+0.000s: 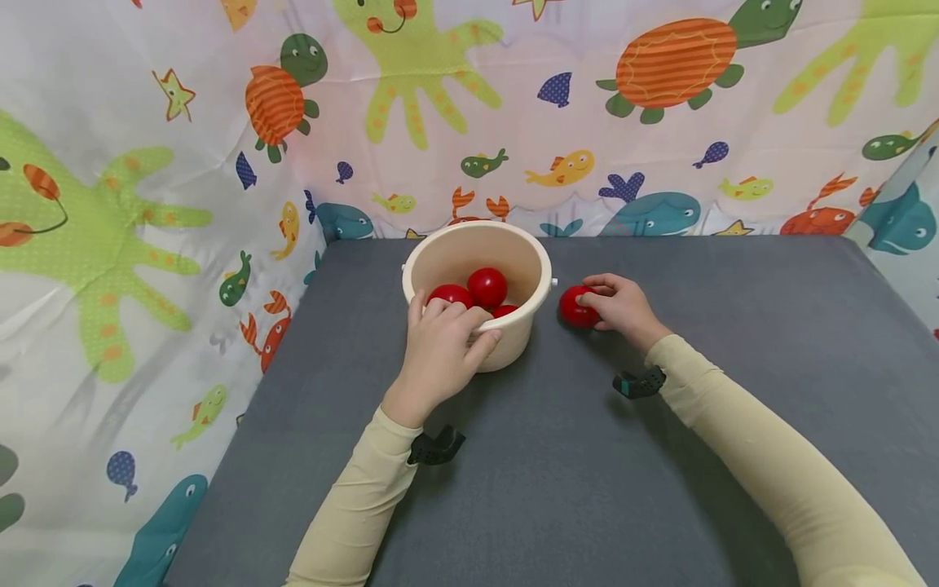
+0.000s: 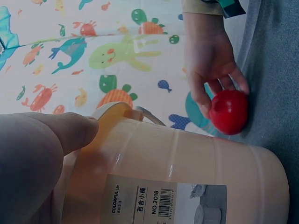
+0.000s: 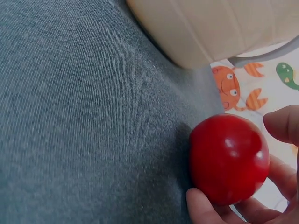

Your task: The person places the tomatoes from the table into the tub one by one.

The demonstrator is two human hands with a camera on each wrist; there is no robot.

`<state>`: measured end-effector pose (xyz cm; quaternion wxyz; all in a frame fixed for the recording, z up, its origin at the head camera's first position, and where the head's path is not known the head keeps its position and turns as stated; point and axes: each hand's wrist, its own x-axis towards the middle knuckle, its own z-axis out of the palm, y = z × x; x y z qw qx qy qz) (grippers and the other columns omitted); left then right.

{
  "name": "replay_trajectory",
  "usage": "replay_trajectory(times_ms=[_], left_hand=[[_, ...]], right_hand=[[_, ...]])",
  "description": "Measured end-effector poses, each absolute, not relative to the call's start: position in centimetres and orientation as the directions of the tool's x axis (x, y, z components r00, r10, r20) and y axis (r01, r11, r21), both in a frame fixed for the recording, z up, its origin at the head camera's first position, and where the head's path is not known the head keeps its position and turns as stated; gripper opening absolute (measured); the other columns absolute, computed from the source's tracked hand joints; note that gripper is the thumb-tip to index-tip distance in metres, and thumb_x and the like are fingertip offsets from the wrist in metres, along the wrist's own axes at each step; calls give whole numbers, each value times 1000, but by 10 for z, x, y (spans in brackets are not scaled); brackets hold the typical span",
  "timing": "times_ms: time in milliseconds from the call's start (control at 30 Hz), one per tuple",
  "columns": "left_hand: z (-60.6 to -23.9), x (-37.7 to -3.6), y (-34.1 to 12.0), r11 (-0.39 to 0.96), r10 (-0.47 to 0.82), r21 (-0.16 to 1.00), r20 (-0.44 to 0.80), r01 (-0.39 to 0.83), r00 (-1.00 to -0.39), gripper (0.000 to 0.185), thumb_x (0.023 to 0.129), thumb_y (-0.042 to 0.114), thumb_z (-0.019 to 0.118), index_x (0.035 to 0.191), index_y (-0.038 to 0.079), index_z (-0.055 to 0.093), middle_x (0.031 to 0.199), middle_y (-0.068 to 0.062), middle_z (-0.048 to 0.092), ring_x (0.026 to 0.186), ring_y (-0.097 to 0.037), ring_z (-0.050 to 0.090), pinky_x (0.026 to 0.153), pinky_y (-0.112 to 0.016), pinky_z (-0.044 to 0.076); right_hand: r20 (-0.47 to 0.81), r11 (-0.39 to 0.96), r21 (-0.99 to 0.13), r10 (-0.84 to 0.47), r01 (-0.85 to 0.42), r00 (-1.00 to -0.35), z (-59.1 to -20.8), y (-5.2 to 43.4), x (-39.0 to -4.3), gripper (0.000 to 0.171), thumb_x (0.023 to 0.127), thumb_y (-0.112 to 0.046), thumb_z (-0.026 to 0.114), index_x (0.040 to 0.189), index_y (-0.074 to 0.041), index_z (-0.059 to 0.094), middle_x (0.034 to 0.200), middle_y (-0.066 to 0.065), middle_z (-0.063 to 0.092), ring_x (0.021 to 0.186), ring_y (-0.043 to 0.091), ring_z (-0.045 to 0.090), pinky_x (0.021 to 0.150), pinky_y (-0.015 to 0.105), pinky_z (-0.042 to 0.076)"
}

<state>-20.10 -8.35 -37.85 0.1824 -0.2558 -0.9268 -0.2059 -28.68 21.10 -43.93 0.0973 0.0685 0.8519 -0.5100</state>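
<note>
A cream bucket stands on the dark table with several glossy, round red fruits inside. My left hand grips its near rim, fingers over the edge and thumb on the outer side; the thumb shows in the left wrist view. Just right of the bucket, my right hand holds another round red fruit, its fingers curled about the far side and underside. That fruit sits at or very near the table top, apart from the bucket. Part of the bucket's contents is hidden behind my left hand.
The dark grey table reaches back to a curtain printed with sea animals, which also runs along the left side. A label is on the bucket's outer wall. Its handle hangs at the side. Each wrist wears a black strap.
</note>
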Motion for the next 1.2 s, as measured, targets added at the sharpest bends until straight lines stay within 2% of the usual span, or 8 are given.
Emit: replay_trajectory(times_ms=[333,633,933,1200], left_hand=[[-376,-201,-81,780,405,287,446,556,-798,22,93,33,70,108,19,75,96,-5,72,103,-29,59,118,-66,23],[-375,-200,-81,782,406,285,441,554,-801,22,93,33,70,108,18,75,95,-5,72,103,-29,60,118,-66,22],[-378,-201,-82,783,402,290,441,551,-803,23,93,34,71,108,17,75,95,-5,74,102,-29,60,118,-66,22],[-378,-201,-82,782,399,291,444,551,-802,23,93,34,71,109,18,75,95,-4,74,102,-29,60,117,-67,23]], right_hand=[[-243,479,-847,38,231,-969,-437,208,-287,52,99,-27,62,147,-11,49,148,21,51,126,38,51,73,24,58],[-256,475,-847,29,238,-966,-438,210,-285,52,100,-26,61,148,-12,48,149,20,50,128,38,50,77,25,59],[-241,481,-847,32,226,-970,-439,211,-283,51,99,-25,61,147,-11,49,148,21,50,126,39,51,75,24,59],[-193,466,-865,34,187,-981,-426,212,-283,50,99,-24,63,146,-11,51,148,21,52,125,38,53,82,31,61]])
